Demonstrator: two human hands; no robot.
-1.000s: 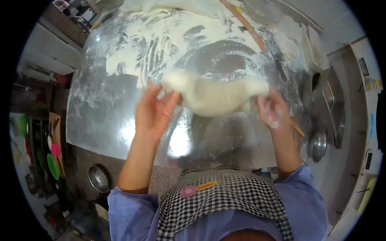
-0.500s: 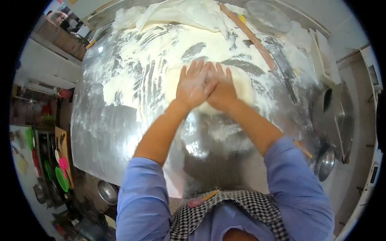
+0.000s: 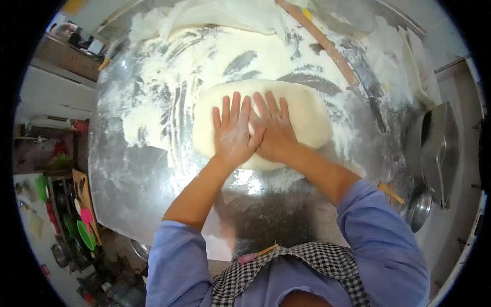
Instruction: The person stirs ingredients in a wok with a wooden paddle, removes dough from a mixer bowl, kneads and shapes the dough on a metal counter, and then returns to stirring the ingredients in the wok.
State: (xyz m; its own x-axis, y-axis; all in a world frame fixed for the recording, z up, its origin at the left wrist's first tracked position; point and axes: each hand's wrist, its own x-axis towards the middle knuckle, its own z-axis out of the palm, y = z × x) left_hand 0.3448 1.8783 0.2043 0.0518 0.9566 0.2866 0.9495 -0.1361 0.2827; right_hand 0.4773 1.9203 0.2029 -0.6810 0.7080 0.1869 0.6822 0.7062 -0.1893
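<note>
L. hand (image 3: 234, 135) and R. hand (image 3: 276, 134) press flat on dough (image 3: 312, 115), thumbs touching, presumably to spread load evenly; neither grips. Dough lies mid-table, on floured metal surface (image 3: 128, 194); flour presumably prevents sticking. Rolling pin (image 3: 327, 46), far R., and cloth (image 3: 225, 15), far side, leave hands unobstructed.

Both hands (image 3: 254, 133) flat, thumbs touching
</note>
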